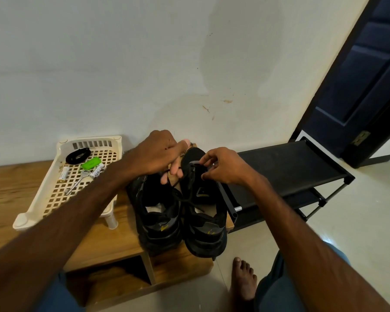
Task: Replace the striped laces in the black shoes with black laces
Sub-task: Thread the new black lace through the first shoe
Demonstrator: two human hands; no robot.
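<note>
Head view: the left hand hovers over the toe end of the black shoes, fingers bent down and closed on a strand of black lace that runs from them to the shoe under the right hand. The right hand sits just beside the left, thumb and forefinger pinched narrowly on the same lace at the top eyelets of the right shoe. The left shoe lies directly below the left hand, touching its partner, and both stand on a wooden bench. Just behind the left hand, a zigzag-patterned cord that looks like a striped lace peeks out on either side of it. Further out beyond the left forearm stands a cream basket holding a coiled black lace, a green object, batteries and a small metal tool. Past the right hand is a black rack, and near the right elbow a bare foot rests on the floor.
</note>
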